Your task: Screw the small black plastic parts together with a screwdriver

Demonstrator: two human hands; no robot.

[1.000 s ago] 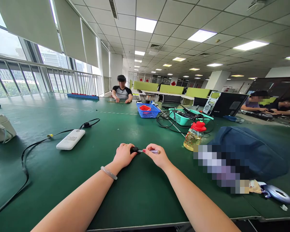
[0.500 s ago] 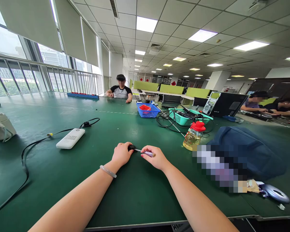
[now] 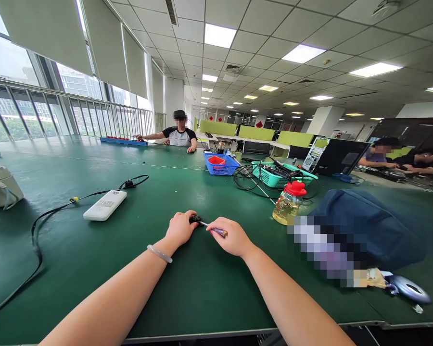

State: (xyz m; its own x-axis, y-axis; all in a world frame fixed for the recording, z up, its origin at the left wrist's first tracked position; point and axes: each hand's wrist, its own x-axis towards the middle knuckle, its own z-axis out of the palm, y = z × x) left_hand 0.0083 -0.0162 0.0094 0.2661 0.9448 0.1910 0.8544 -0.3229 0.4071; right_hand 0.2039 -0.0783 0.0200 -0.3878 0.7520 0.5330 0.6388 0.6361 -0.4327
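On the green tabletop [image 3: 205, 278], my left hand [image 3: 180, 228] is closed on a small black part [image 3: 195, 219], mostly covered by the fingers, so its kind cannot be made out. A screwdriver [image 3: 220, 231] with a purplish handle lies in the closed fingers of my right hand [image 3: 233, 235]. Its metal shaft slants up and left, and the tip meets or nearly meets the black part. A pale bangle [image 3: 159, 253] circles my left wrist.
Left lie a white power bank [image 3: 105, 205] and a black cable [image 3: 39, 240]. Right stand a red-lidded bottle [image 3: 289, 204], a dark blue bag [image 3: 368, 226] and a teal basket [image 3: 274, 178] of cables. A blue basket [image 3: 222, 167] is farther back. Across sits a person [image 3: 180, 134] beside a blue rack [image 3: 124, 141].
My right hand has shifted slightly left and turned, tilting the screwdriver more steeply. My left hand stays on the black part. The person across has stretched an arm to the blue rack.
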